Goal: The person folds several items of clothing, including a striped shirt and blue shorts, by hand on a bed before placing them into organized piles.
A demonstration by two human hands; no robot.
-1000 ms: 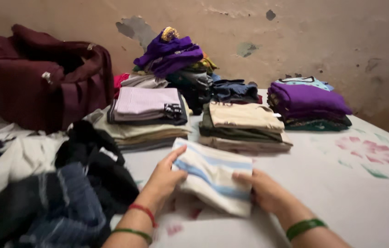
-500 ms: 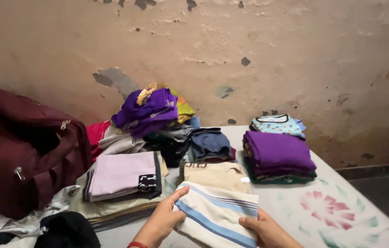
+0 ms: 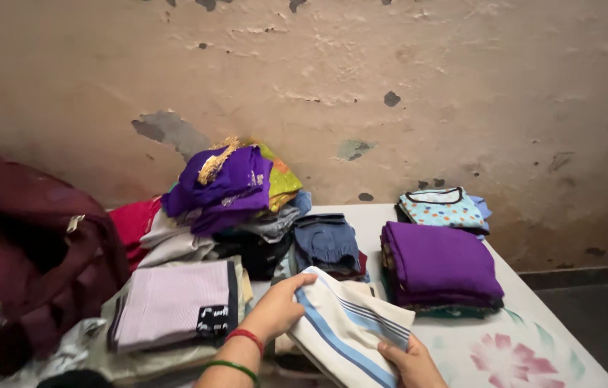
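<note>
Between both hands, a folded white cloth with blue stripes [image 3: 351,327] slants from upper left to lower right above the bed [image 3: 534,338], left hand [image 3: 279,309] gripping its far corner, right hand [image 3: 408,363] closed on its near edge, beside the purple stack [image 3: 440,262].

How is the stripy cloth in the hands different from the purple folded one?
The striped cloth is cream with blue stripes; the purple cloth is plain. The striped cloth is held tilted by both hands; the purple cloth lies flat on top of a pile. Both are folded.
</note>
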